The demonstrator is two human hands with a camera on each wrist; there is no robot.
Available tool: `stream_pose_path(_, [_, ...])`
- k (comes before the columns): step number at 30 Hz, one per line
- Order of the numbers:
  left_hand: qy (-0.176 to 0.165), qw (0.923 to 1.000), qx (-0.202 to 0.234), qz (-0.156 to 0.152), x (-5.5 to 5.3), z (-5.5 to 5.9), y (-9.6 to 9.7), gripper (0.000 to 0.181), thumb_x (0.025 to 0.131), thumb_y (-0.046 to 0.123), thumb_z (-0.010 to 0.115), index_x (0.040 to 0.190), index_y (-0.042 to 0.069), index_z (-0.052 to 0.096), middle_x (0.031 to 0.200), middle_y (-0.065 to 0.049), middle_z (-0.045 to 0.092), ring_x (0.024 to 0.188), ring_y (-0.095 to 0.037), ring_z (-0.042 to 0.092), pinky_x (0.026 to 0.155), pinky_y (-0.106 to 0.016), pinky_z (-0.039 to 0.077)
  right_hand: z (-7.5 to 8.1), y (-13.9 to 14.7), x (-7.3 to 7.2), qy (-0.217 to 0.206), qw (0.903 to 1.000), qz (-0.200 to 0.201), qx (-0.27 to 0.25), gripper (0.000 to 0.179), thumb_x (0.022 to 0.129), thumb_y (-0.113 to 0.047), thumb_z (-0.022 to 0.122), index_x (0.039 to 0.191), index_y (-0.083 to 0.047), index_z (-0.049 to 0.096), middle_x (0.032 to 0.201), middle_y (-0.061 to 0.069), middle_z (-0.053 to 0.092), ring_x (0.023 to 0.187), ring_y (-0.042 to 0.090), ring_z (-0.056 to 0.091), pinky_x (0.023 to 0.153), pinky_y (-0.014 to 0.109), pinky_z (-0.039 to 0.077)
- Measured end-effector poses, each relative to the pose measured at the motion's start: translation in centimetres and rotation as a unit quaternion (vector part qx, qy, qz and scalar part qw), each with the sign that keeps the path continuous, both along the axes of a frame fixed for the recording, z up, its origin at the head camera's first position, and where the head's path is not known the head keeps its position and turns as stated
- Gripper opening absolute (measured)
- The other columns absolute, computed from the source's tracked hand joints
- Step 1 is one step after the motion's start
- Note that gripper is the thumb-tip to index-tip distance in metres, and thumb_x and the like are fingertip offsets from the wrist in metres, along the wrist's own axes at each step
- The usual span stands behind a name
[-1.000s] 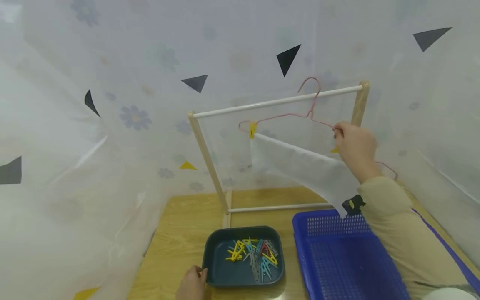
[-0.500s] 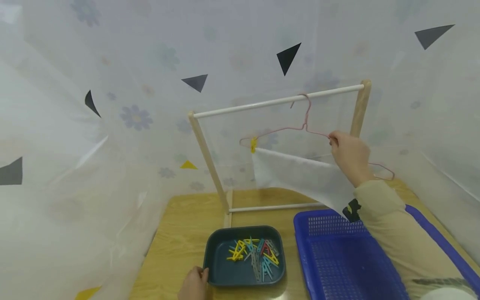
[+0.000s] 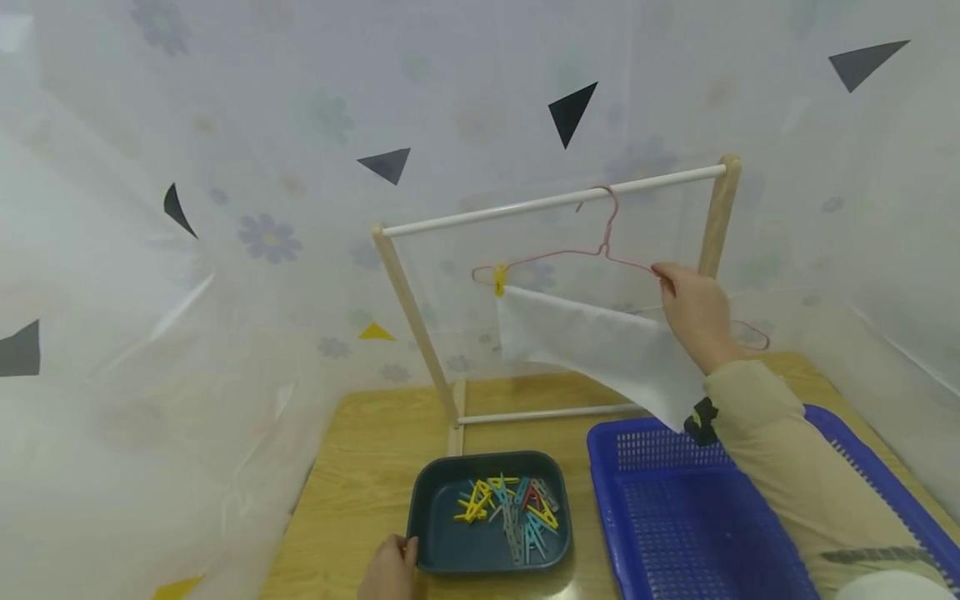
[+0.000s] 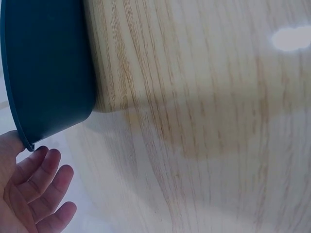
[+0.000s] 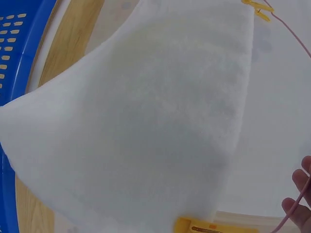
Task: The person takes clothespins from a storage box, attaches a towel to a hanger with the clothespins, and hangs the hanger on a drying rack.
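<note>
My right hand [image 3: 693, 312] pinches the right arm of a pink wire clothes hanger [image 3: 562, 252]. The hanger's hook loops over the white top rail [image 3: 487, 215] of a drying rack; I cannot tell if its weight rests there. A white cloth [image 5: 141, 116] hangs slanted from the hanger. One yellow clothespin [image 3: 500, 281] clips its left corner, and another yellow clothespin [image 5: 216, 226] shows lower in the right wrist view. My left hand [image 3: 388, 568] grips the rim of a dark teal tray [image 4: 48, 68], thumb on the edge, other fingers loosely bent below.
Several yellow, blue, grey and red clothespins [image 3: 512, 521] lie in the tray. To its right stands a blue plastic basket [image 3: 611, 508], partly under my right sleeve. The rack's wooden posts [image 3: 416, 321] rise from the wooden table [image 3: 345, 467], with a patterned sheet [image 3: 300, 108] behind.
My right hand has lowered the hanger with the cloth, bringing its hook from above the rail down over it, then slightly left. My left hand has stayed at the tray.
</note>
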State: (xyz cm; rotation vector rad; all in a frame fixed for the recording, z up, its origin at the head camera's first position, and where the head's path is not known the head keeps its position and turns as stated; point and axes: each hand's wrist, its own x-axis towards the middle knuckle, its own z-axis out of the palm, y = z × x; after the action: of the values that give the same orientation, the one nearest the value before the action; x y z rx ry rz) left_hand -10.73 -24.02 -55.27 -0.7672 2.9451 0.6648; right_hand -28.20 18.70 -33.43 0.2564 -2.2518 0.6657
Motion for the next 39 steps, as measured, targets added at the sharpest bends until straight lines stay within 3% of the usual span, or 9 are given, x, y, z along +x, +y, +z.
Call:
stream_pose_path(10, [-0.006,1.0,0.0,-0.004,0.0,0.2,0.1,0.024,0.088,0.03,0.055,0.087,0.006,0.059,0.071,-0.001,0.054,0.062,-0.016,0.053,0.055,-0.037,0.042,-0.4,0.7,-0.3,-0.019,0.9993,-0.001,0.031,0.03,0.082,0.009,0.048,0.109,0.001,0.059,0.092,0.027,0.061,0.072,0.046,0.057,0.061,0.052,0.044])
stream_pose_path(26, [0.008,0.9998,0.002,-0.02,0.0,0.5,-0.2,0.026,0.088,0.031,0.054,0.087,0.005,0.059,0.073,-0.002,0.056,0.061,-0.016,0.054,0.053,-0.036,0.043,-1.6,0.2,-0.2,0.054,0.9984,0.008,0.011,0.032,0.079,0.011,0.05,0.108,0.001,0.06,0.096,0.025,0.061,0.074,0.045,0.057,0.062,0.051,0.044])
stream_pose_path(29, [0.016,0.9996,-0.004,-0.025,0.0,0.8,-0.4,0.024,0.087,0.029,0.055,0.088,0.005,0.059,0.074,-0.002,0.057,0.061,-0.016,0.054,0.054,-0.036,0.043,-1.8,0.1,0.1,0.074,0.9969,0.025,0.012,0.033,0.079,0.01,0.05,0.11,0.003,0.059,0.1,0.025,0.06,0.081,0.043,0.057,0.068,0.05,0.045])
stream_pose_path(35, [0.072,0.9963,-0.029,-0.039,0.3,1.3,-0.3,0.02,0.085,0.026,0.058,0.084,0.006,0.059,0.072,-0.001,0.059,0.057,-0.015,0.054,0.05,-0.035,0.042,-2.0,0.4,1.2,0.127,0.9902,0.053,0.022,0.035,0.076,0.009,0.052,0.111,0.007,0.057,0.109,0.023,0.058,0.1,0.04,0.053,0.085,0.051,0.039])
stream_pose_path(39, [0.087,0.9942,-0.05,-0.039,0.1,1.9,-0.1,0.02,0.083,0.024,0.059,0.085,0.005,0.06,0.071,-0.003,0.06,0.057,-0.017,0.055,0.049,-0.037,0.042,-2.2,0.9,2.6,0.132,0.9889,0.059,0.037,0.036,0.076,0.006,0.052,0.112,0.006,0.056,0.112,0.023,0.057,0.104,0.04,0.051,0.092,0.055,0.032])
